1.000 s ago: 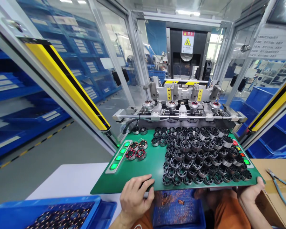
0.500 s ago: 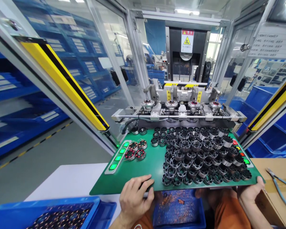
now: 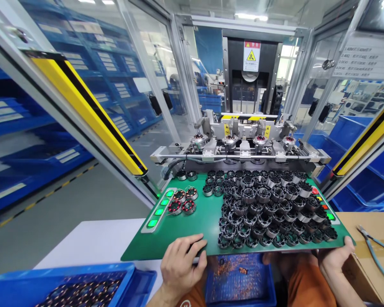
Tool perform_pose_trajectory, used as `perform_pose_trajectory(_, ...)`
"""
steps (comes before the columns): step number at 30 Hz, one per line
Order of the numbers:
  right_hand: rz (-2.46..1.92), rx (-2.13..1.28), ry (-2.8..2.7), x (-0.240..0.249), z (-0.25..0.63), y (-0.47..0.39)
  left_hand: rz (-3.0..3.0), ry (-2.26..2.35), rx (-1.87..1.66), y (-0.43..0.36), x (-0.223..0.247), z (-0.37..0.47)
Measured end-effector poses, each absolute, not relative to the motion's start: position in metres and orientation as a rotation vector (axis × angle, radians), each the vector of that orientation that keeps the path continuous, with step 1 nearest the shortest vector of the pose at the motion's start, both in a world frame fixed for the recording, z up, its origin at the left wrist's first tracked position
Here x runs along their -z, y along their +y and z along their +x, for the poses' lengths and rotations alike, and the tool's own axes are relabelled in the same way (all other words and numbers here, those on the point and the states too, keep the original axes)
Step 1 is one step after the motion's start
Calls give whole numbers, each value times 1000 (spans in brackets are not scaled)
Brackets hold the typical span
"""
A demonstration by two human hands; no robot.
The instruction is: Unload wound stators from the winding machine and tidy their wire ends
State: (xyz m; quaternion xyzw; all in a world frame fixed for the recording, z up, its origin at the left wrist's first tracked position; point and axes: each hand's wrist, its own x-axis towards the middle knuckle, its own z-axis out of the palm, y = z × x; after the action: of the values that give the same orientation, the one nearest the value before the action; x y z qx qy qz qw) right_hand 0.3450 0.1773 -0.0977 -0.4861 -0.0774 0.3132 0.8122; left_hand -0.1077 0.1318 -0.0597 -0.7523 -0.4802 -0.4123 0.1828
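My left hand [image 3: 183,265] rests at the front edge of the green worktop [image 3: 147,245], its fingers curled round a small dark thing that they mostly cover. At the worktop's front right corner, my right hand [image 3: 336,256] grips the edge with the thumb on top; its other fingers are hidden below. Between the hands stand stacked rows of black-and-silver stator cores [image 3: 264,219]. Several stators wound with copper wire [image 3: 188,207] lie to the left. Behind the worktop, the winding machine [image 3: 245,147] carries stators on its row of holders.
Green lit buttons [image 3: 159,212] line the worktop's left side; a red button [image 3: 315,191] is at right. A blue bin [image 3: 240,283] with copper scraps sits below. Another blue bin [image 3: 128,277] holds wound stators. Pliers [image 3: 374,251] lie on a cardboard box [image 3: 365,277]. Yellow posts [image 3: 89,115] flank the opening.
Both hands and the stators on the worktop stay where they were. On the machine, the yellow-and-black striped bar behind the holders has shifted slightly.
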Motion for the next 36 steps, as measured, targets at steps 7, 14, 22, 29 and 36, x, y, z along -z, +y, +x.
perform_pose_trajectory(7,-1052,-704,-148,96,345,177,-2121,-1357,1165,132,60,-108)
perform_pose_trajectory(14,-1053,-678,-153,101,348,178,-2118,-1363,1164,130,60,-109)
perform_pose_trajectory(22,-1051,-657,-151,97,345,179,-2124,-1367,1174,131,59,-107)
perform_pose_trajectory(29,-1044,-640,-168,101,350,179,-2119,-1372,1182,131,60,-106)
perform_pose_trajectory(36,-1039,-650,-175,101,348,179,-2121,-1364,1187,131,56,-105)
